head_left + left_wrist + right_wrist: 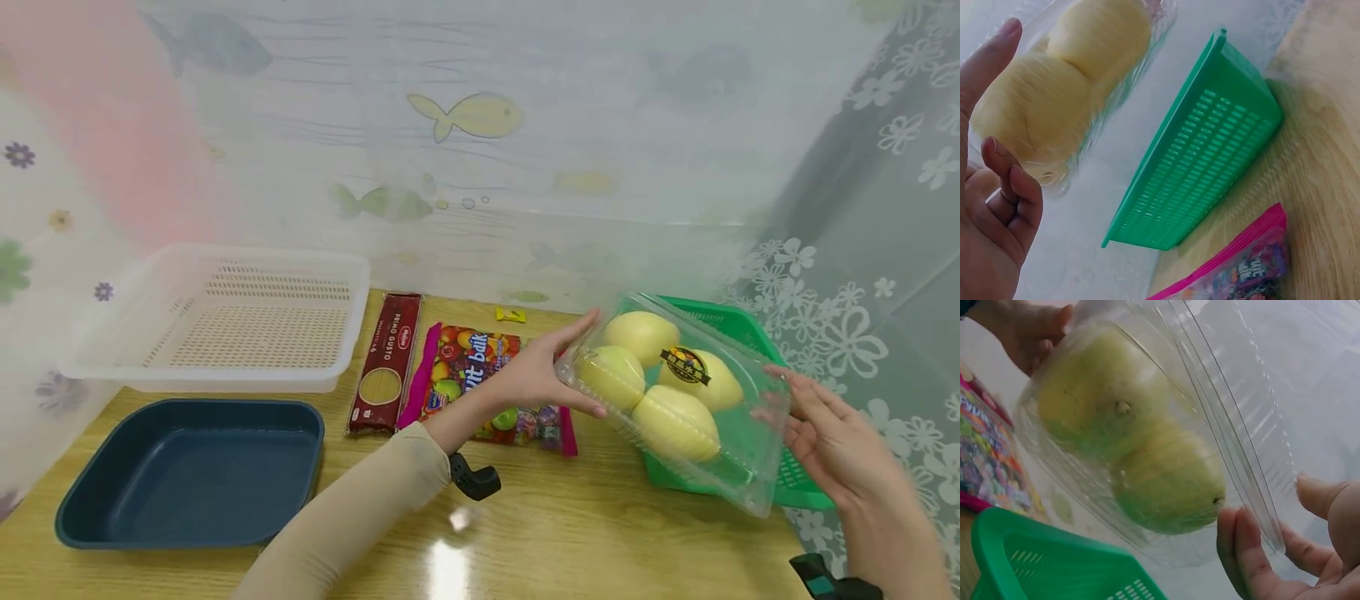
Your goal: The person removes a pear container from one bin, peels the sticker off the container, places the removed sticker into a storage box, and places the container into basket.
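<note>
Item held: a clear plastic clamshell box of four yellow-green pears, raised above the green slotted basket at the right of the worktop. The box is tilted, its labelled lid turned up toward the head camera; its long axis is seen to run from far left to near right, between the two hands.

Left hand: pressed against the far-left end of the box, thumb under the edge, fingers stretched along the top. In the left wrist view the forefinger is shown straight along the plastic and the other fingers curled loosely beside it.

Right hand: laid against the near-right end, fingers extended, the box clamped between both hands. In the right wrist view the fingertips are seen under the lid's rim; a pear's blossom end and the ribbed base are shown only there.

Shown only in the head view: a white slotted basket at the far left, a dark blue tray near it, a red spaghetti packet, and a small yellow sweet. A pink-edged bag of fruit sweets lies beneath the left forearm and is partly seen in both wrist views.
</note>
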### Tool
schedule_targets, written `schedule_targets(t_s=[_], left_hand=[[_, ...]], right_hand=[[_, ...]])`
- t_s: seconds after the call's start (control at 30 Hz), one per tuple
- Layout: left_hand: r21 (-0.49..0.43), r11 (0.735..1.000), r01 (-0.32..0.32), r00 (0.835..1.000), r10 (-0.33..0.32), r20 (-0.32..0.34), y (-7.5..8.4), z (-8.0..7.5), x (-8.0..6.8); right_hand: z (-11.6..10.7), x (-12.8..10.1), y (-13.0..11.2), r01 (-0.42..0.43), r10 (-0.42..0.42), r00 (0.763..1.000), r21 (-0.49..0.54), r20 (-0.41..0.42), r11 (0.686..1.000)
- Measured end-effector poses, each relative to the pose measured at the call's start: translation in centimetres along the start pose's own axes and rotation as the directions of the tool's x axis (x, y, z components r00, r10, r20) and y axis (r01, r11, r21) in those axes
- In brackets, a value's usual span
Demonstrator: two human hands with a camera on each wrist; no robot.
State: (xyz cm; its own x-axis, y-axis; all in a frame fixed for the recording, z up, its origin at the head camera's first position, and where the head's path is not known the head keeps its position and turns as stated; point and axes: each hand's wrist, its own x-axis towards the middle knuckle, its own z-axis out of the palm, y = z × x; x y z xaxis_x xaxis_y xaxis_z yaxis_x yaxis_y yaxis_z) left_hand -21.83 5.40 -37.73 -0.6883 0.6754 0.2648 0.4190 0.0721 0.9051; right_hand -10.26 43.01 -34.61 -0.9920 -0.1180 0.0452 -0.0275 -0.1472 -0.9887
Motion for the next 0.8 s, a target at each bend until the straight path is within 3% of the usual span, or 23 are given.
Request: schedule_targets(t_s=[0.17,0.33,0.43,0.63,0.7,0.8], left_hand=[[0.007,1.0,0.012,0.996,-0.012,-0.09,-0.2,0.2,-0.5],[-0.037,0.999,0.037,0.984,-0.043,-0.17,-0.3,0.1,-0.9],[-0.051,0.998,0.04,0.977,-0.05,-0.205,-0.2,0.1,-1.1],[-0.064,0.997,0.048,0.968,-0.062,-0.242,0.7,0.3,-1.7],[-0.063,0.997,0.051,0.968,-0.065,-0.244,1.0,0.3,-1.8],[-0.014,0.998,0.066,0.964,-0.068,-0.257,1.3,0.3,-2.0]], right_hand=[[1.3,-0.1,0.3,0.131,-0.131,0.991,0.083,0.0,0.988],[3.1,0.0,0.9,0.319,-0.324,0.944,0.067,0.069,0.945],[4.4,0.1,1.1,0.376,-0.376,0.927,0.011,0.005,0.927],[6.7,-0.8,1.2,0.328,-0.343,0.92,-0.107,-0.192,0.939],[7.3,-1.0,1.3,0.342,-0.369,0.901,-0.148,-0.229,0.928],[8.0,-0.9,1.7,0.457,-0.468,0.859,-0.099,-0.208,0.884]])
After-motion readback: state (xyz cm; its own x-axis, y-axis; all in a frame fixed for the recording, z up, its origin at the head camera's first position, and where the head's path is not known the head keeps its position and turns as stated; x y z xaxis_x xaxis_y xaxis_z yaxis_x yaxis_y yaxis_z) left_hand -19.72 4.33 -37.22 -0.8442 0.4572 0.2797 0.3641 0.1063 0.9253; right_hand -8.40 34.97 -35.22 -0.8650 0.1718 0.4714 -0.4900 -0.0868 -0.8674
